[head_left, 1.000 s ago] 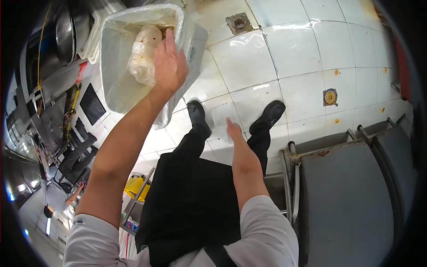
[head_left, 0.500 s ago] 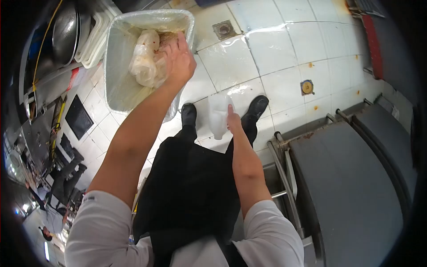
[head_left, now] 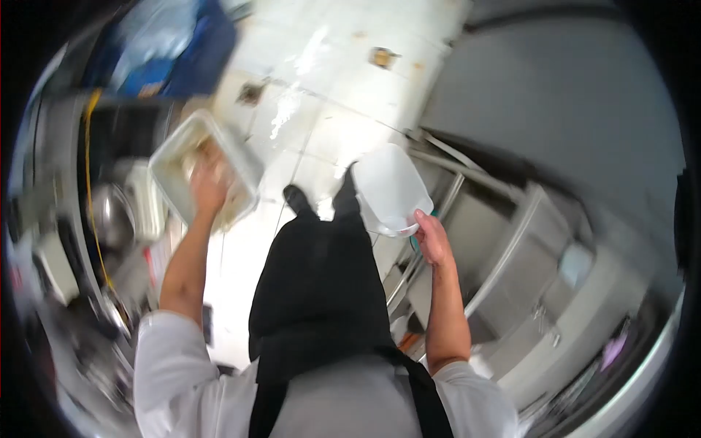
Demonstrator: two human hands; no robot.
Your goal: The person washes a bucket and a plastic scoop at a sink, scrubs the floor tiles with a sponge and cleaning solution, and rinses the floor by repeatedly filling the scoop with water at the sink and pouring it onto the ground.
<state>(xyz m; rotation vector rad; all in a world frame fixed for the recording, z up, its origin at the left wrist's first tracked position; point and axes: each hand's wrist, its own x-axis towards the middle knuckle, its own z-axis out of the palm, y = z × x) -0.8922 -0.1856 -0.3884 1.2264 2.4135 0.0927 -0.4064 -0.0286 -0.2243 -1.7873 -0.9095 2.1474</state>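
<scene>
My right hand is shut on the rim of a translucent white plastic tub, thumb along its near edge. The tub hangs over the floor in front of my right leg. My left hand reaches down into a plastic-lined bin on my left. Pale, crumpled plastic lies inside the bin, beside that hand. Motion smears the left fingers, so whether they grip anything is unclear.
At the upper left stands a blue container with clear plastic over it. A floor drain breaks the wet white tiles. Metal equipment stands at right; a metal bowl sits at left.
The view has turned. My right hand has brought the tub up and to the right, tilting its broad side toward me. My left hand remains in the bin, now blurred.
</scene>
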